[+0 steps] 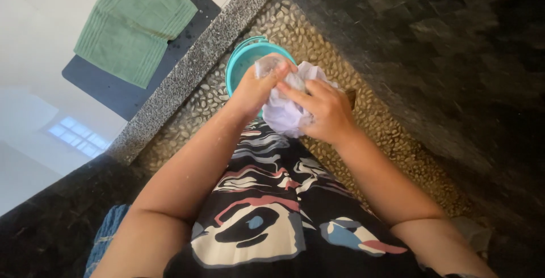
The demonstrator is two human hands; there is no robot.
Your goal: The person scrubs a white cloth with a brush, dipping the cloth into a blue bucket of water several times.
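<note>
Scrub step: both hands bunching a crumpled pale lilac-white wet cloth (pixel 286 110) right over the round teal plastic bucket (pixel 243 58).
Left hand (pixel 255 88) clamps its top edge, right hand (pixel 323 110) grips its side; bucket sits on the pebble floor (pixel 392 136). Next move likely needs a twist or rub, kept above the bucket.

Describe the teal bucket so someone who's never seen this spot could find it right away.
Start at the pebble floor strip beside the speckled grey curb. The teal bucket stands there, just beyond the left hand and right hand gripping a pale wet cloth. It's the only round, bright teal thing there.
</note>
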